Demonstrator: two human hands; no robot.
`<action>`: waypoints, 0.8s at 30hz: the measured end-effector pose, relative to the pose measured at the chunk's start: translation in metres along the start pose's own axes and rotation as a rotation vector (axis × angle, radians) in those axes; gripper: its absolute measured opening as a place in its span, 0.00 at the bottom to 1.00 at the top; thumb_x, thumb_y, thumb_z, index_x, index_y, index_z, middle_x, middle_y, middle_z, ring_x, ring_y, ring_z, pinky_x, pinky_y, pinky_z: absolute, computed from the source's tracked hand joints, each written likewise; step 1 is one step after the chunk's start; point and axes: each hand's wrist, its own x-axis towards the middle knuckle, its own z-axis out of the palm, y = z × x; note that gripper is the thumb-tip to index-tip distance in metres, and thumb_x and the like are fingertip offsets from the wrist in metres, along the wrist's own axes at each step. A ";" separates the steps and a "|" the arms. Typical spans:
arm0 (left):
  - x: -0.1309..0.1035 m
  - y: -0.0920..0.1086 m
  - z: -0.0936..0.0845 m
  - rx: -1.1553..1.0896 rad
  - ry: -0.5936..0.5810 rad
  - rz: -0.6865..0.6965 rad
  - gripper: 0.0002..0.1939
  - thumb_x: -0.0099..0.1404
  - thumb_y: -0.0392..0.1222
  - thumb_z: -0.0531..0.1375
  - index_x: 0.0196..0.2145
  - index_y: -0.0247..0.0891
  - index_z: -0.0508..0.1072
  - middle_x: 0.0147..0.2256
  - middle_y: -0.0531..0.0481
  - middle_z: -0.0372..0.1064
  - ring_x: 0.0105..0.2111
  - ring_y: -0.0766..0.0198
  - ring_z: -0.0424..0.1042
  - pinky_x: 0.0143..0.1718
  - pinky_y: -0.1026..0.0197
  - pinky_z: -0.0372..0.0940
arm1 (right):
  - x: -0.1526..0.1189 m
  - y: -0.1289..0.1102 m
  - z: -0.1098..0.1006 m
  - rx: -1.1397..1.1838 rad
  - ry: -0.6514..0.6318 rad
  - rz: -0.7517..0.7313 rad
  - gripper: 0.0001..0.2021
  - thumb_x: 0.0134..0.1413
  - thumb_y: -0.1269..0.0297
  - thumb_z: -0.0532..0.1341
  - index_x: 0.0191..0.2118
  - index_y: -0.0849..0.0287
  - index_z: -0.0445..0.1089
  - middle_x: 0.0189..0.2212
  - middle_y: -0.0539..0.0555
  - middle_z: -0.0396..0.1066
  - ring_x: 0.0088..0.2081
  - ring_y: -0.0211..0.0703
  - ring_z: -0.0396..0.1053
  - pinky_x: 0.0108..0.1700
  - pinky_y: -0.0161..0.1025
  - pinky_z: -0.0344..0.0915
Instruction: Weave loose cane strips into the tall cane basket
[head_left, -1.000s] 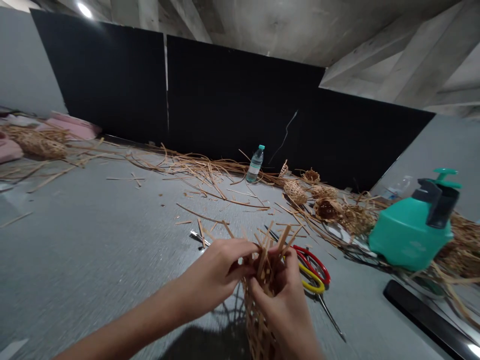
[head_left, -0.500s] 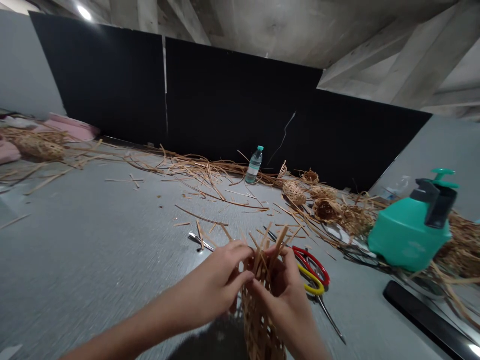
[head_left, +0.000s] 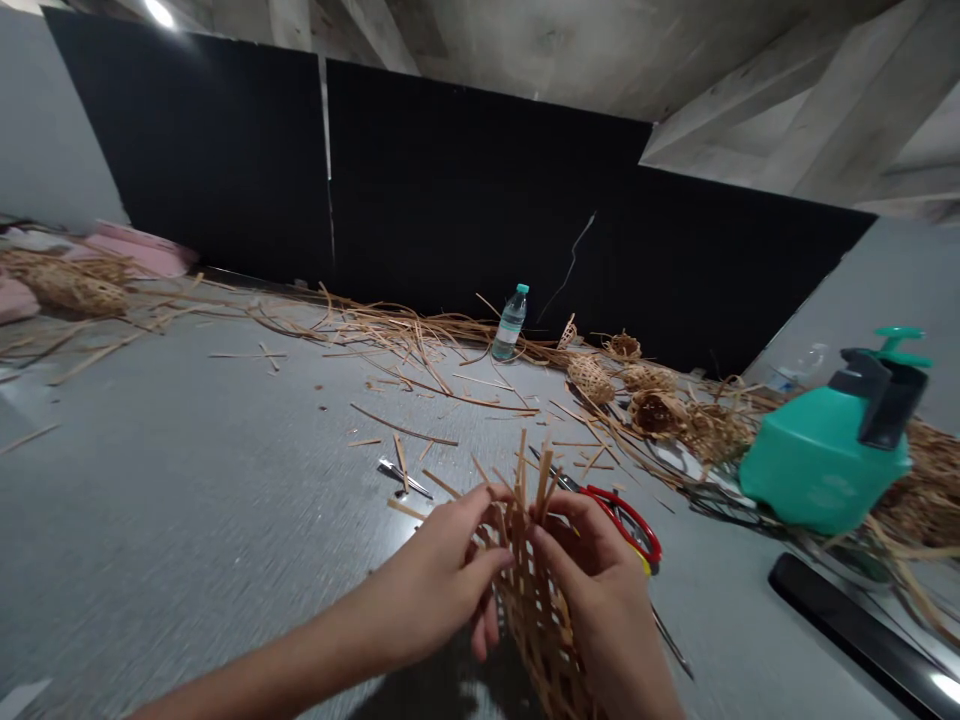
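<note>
A: While a black panel [head_left: 487, 200] closes off the far side, what spreads out before you?

B: Your grey bench [head_left: 225, 520], reaching back to the panel's foot. On it, over to your right, stands a green sprayer [head_left: 821, 460].

A: And where do you have the woven basket [head_left: 536, 600]?

B: Close in front of you, at the near part of the bench, its open weave showing between your hands and long strip ends sticking up from its top.

A: How do your fingers sit?

B: Your right hand [head_left: 611, 590] pinches the top edge between thumb and forefinger. Your left hand [head_left: 442, 560] touches the other side, thumb and forefinger tips apart; I cannot tell whether they grip it.

A: Anything smaller around you?

B: A capped bottle [head_left: 509, 325] stands near the panel, with small baskets [head_left: 590, 380] to its right. Red-handled scissors [head_left: 634, 512] lie just beyond your right hand, partly hidden by it. Past your left hand you have a slim metal tool [head_left: 405, 477] among thin loose strips [head_left: 405, 430].
</note>
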 end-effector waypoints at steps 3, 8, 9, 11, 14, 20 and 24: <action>-0.008 -0.001 0.008 0.252 0.189 0.171 0.24 0.62 0.36 0.48 0.55 0.35 0.49 0.35 0.42 0.69 0.33 0.55 0.72 0.30 0.55 0.69 | 0.000 -0.001 0.005 0.071 0.125 0.059 0.12 0.37 0.60 0.66 0.31 0.57 0.67 0.27 0.50 0.71 0.29 0.40 0.70 0.28 0.32 0.66; -0.012 -0.002 0.015 0.608 0.434 0.511 0.28 0.62 0.31 0.44 0.59 0.37 0.41 0.59 0.39 0.46 0.58 0.52 0.48 0.53 0.51 0.57 | 0.003 0.004 0.005 0.234 0.241 0.138 0.14 0.35 0.61 0.68 0.32 0.57 0.69 0.27 0.49 0.71 0.27 0.39 0.69 0.26 0.32 0.66; -0.011 -0.004 0.014 0.636 0.406 0.520 0.26 0.63 0.30 0.43 0.59 0.37 0.44 0.58 0.39 0.49 0.58 0.54 0.50 0.53 0.52 0.57 | 0.003 0.004 0.004 0.280 0.241 0.154 0.15 0.35 0.61 0.68 0.33 0.57 0.69 0.28 0.50 0.71 0.27 0.39 0.69 0.26 0.32 0.66; -0.006 -0.007 0.012 0.654 0.337 0.464 0.23 0.64 0.32 0.43 0.57 0.36 0.49 0.55 0.40 0.55 0.55 0.54 0.55 0.53 0.52 0.58 | 0.004 0.003 0.003 0.361 0.219 0.169 0.14 0.34 0.63 0.69 0.33 0.57 0.71 0.29 0.51 0.73 0.27 0.40 0.70 0.28 0.33 0.67; 0.002 -0.011 0.005 0.597 0.297 0.352 0.24 0.64 0.37 0.46 0.58 0.34 0.47 0.57 0.38 0.50 0.56 0.51 0.53 0.54 0.47 0.55 | 0.004 0.000 0.002 0.422 0.153 0.187 0.13 0.33 0.67 0.69 0.32 0.57 0.74 0.31 0.52 0.75 0.31 0.41 0.72 0.33 0.34 0.68; 0.011 -0.006 -0.011 0.224 0.117 0.179 0.28 0.59 0.36 0.53 0.56 0.40 0.49 0.52 0.40 0.59 0.35 0.59 0.72 0.31 0.59 0.69 | 0.002 0.002 -0.002 0.474 -0.035 0.169 0.12 0.38 0.66 0.68 0.35 0.53 0.74 0.33 0.52 0.76 0.35 0.43 0.73 0.37 0.36 0.68; 0.015 -0.003 -0.012 -0.133 -0.024 -0.058 0.23 0.56 0.31 0.52 0.50 0.37 0.55 0.41 0.44 0.66 0.11 0.77 0.62 0.08 0.72 0.52 | 0.005 0.005 -0.010 0.275 -0.205 0.076 0.12 0.38 0.67 0.68 0.35 0.54 0.73 0.31 0.51 0.76 0.35 0.41 0.72 0.38 0.35 0.66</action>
